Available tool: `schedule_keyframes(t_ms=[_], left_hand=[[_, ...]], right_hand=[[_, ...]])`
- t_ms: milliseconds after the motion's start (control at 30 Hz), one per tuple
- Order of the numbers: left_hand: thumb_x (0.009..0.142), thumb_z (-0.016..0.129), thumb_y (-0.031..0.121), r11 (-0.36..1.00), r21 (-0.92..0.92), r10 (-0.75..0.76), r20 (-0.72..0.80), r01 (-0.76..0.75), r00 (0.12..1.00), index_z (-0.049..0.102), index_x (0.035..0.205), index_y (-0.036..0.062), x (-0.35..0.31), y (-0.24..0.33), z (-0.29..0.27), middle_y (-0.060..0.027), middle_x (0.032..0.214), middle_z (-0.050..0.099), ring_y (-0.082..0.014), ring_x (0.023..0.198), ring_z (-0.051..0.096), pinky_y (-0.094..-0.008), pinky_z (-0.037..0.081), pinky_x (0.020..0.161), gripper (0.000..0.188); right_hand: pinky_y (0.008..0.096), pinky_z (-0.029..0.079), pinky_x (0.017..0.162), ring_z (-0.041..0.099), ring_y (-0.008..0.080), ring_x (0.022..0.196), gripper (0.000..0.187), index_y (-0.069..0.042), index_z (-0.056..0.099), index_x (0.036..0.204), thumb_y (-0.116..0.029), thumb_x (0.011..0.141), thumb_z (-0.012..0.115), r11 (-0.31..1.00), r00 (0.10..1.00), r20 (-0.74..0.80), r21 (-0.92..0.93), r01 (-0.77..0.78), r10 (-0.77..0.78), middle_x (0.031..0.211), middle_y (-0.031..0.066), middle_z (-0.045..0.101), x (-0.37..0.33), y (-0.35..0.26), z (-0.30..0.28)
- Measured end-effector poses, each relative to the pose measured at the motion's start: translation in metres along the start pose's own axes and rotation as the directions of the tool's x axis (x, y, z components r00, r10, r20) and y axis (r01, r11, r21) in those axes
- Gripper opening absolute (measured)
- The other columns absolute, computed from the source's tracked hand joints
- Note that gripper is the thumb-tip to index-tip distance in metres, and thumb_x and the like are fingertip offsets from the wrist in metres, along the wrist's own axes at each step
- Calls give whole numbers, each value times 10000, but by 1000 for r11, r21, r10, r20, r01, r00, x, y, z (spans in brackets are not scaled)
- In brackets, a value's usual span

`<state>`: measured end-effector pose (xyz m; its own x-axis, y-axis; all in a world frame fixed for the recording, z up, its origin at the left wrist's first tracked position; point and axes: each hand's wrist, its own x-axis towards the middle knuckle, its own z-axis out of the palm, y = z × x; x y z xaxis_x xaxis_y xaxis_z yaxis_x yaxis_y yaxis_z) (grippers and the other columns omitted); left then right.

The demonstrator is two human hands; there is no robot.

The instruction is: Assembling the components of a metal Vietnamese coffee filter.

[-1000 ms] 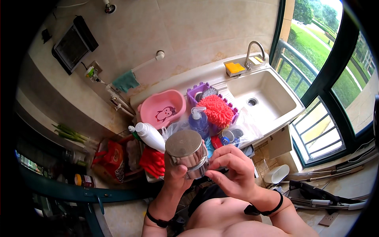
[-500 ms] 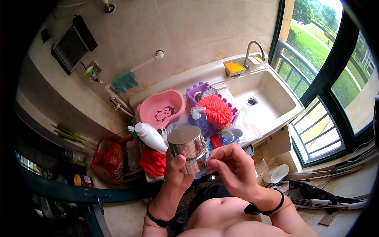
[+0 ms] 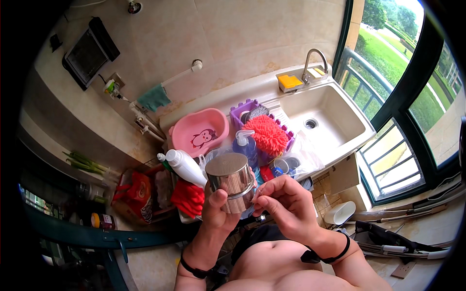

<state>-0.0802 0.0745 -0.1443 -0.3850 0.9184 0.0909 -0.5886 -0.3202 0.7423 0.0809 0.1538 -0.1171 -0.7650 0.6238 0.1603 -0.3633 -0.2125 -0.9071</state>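
My left hand (image 3: 219, 208) is wrapped around a shiny round metal canister (image 3: 227, 180), held up in front of my body. A raised rim runs around it below the middle, and its flat top tilts toward me. Close against the canister's right side, my right hand (image 3: 286, 206) is closed in a pinch of thumb and forefinger. Something thin and wire-like shows at those fingertips, too small to name. Behind the canister stand a clear blue pump bottle (image 3: 246, 150) and a white bottle (image 3: 187, 167); red gloves (image 3: 188, 198) lie to its left.
A pink basin (image 3: 184, 140) and a purple basket (image 3: 238, 114) with a red chenille mitt (image 3: 268, 134) rest on the counter. The white sink (image 3: 340, 116), with a curved faucet (image 3: 307, 63), lies at the right, beside the window. A red bag (image 3: 138, 199) is at the left.
Both hands and the canister stay almost in place. My right fingertips have shifted very slightly at the canister's side, and the view has moved a little.
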Motion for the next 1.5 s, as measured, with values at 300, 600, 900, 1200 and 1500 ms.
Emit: schedule_keyframes(t_ms=[300,600,900,1200,1500], left_hand=[[774,821,616,1000,11,7,25,-7,1000,453,1434,25,0,-2,-3,-146,1283,514,-265,1111,569,-369,537,918,960],[765,813,642,995,75,65,17,-66,998,470,1423,33,3,-2,-5,-138,1262,523,-270,1109,568,-383,527,906,961],[730,878,493,979,152,144,-30,-138,989,472,1434,27,1,-2,-9,-163,1300,575,-302,1116,621,-409,535,956,937],[740,888,480,985,123,125,-40,-119,991,455,1450,29,2,-1,-9,-178,1302,579,-304,1083,644,-415,568,920,946],[736,881,502,991,89,104,5,-104,995,479,1418,28,0,0,-8,-175,1270,585,-295,1066,642,-407,570,903,923]], right_hand=[[266,588,781,696,120,888,118,50,581,1087,-1,1003,647,998,998,-34,29,53,-52,984,76,678,3,-3,1],[255,587,781,695,113,887,119,47,583,1089,-5,1004,648,1000,999,-18,4,29,-29,987,72,686,4,-1,-1],[275,566,723,703,185,829,182,30,630,1050,116,899,687,649,881,98,-640,412,-463,948,110,693,14,-2,-6],[279,557,717,669,133,817,76,40,629,1046,-16,998,649,948,1000,-10,-319,12,-17,953,82,690,13,-6,-8],[214,473,609,582,44,706,175,23,658,991,-148,1029,661,993,998,60,-117,-15,22,790,7,649,12,-8,-10]])
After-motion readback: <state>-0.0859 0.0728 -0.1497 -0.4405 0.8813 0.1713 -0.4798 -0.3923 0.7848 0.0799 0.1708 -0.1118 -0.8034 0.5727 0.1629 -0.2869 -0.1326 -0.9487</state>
